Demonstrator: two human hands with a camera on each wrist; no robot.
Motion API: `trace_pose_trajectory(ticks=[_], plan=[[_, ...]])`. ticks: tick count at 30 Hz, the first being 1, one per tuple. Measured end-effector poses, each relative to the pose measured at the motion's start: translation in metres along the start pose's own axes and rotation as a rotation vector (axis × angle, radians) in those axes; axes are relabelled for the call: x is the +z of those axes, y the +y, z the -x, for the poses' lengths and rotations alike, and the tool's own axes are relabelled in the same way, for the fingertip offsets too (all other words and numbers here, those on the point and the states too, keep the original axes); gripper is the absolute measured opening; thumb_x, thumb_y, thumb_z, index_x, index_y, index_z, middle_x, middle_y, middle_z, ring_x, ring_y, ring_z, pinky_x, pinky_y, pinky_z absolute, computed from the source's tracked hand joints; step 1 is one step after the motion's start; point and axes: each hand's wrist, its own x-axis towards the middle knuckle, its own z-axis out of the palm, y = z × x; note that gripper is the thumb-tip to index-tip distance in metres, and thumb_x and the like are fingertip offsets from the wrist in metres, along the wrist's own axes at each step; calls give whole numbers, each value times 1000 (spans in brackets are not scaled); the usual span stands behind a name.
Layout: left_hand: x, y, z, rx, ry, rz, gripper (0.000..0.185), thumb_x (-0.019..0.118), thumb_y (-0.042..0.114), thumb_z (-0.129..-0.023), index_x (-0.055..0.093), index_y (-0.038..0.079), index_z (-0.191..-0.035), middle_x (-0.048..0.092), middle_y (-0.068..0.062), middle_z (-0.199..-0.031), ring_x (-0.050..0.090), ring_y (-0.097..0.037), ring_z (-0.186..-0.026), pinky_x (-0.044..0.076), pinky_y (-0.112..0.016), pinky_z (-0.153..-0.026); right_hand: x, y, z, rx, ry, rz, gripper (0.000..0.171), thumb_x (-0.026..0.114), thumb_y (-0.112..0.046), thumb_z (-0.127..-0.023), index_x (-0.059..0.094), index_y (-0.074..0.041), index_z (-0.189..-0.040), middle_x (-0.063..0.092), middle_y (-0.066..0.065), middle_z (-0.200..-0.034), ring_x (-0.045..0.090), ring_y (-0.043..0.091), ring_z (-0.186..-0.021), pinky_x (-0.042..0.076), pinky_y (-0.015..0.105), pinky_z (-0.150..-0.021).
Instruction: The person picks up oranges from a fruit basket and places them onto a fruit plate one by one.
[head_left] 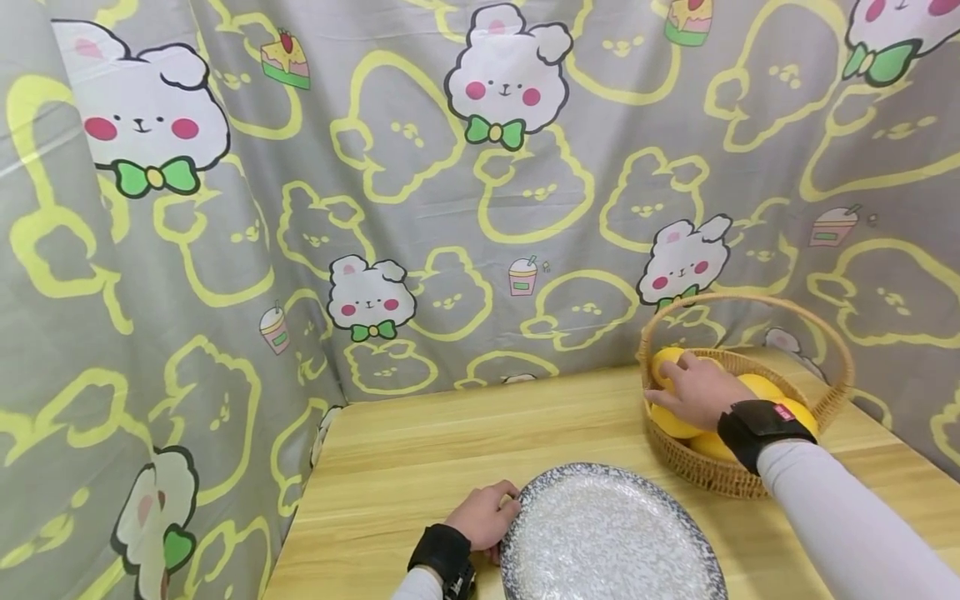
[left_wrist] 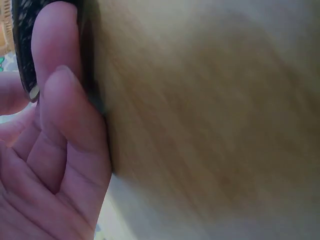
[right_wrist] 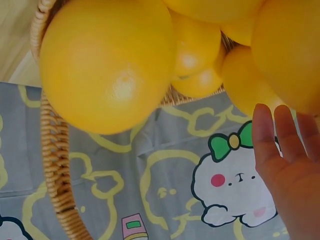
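My left hand (head_left: 483,517) holds the near-left rim of a round speckled grey-white plate (head_left: 611,533) with a darker edge. Close up in the left wrist view, the plate's dark rim (left_wrist: 24,47) lies between the fingers of the left hand (left_wrist: 60,140). My right hand (head_left: 701,387) reaches into a wicker basket (head_left: 705,471) full of yellow-orange oranges (head_left: 761,386). Its fingers spread over an orange (head_left: 666,367) at the basket's left side. In the right wrist view the fingertips (right_wrist: 262,112) touch an orange (right_wrist: 292,55); the thumb is hidden there.
A tall arched handle (head_left: 750,300) rises over the basket. Both stand on a light wooden table (head_left: 420,450), at the right. A grey curtain (head_left: 442,225) with rabbit prints hangs behind the table and along its left side.
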Motion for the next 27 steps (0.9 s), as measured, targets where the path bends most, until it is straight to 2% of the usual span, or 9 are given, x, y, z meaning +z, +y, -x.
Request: trace_pose_trajectory(ticks=[6, 11, 16, 20, 23, 27], plan=[[-2, -7, -6, -19, -7, 23, 22, 55, 24, -106, 66, 11, -120, 60, 0, -60, 51, -11, -37, 47, -29, -39, 7, -1, -1, -19, -19, 7, 55, 64, -50, -99, 61, -3, -128, 62, 23, -109, 63, 31, -82, 55, 49, -73], [-2, -6, -6, -32, -7, 55, 22, 54, 24, -106, 67, 12, -119, 60, -1, -62, 52, -13, -41, 48, -30, -41, 9, 3, 1, -12, -29, -2, 53, 66, -51, -97, 63, -7, -126, 63, 21, -108, 63, 30, -84, 54, 48, -70], [-3, -3, -6, -35, 4, 75, 23, 53, 25, -107, 67, 13, -121, 62, -1, -67, 53, -14, -44, 48, -30, -44, 15, 6, 2, -5, -26, -11, 63, 63, -55, -98, 60, -4, -135, 62, 29, -119, 67, 38, -92, 56, 54, -75], [-2, -5, -7, -31, -4, 110, 25, 51, 25, -108, 67, 12, -123, 64, -2, -71, 53, -15, -45, 48, -30, -45, 20, 9, 4, 0, -28, -21, 75, 65, -62, -94, 57, -4, -141, 58, 36, -130, 68, 46, -99, 56, 61, -79], [0, -10, -7, -24, -4, 131, 26, 50, 26, -108, 67, 12, -124, 66, 0, -74, 53, -14, -45, 48, -29, -46, 24, 11, 3, 0, -15, -22, 75, 71, -66, -88, 60, -9, -136, 60, 33, -127, 68, 39, -95, 57, 56, -76], [-1, -17, -7, -17, 4, 135, 29, 50, 27, -108, 67, 13, -127, 63, 0, -70, 53, -12, -46, 49, -29, -46, 29, 11, -1, -13, 3, -29, 72, 76, -65, -83, 62, -13, -130, 62, 27, -120, 66, 31, -88, 55, 49, -71]])
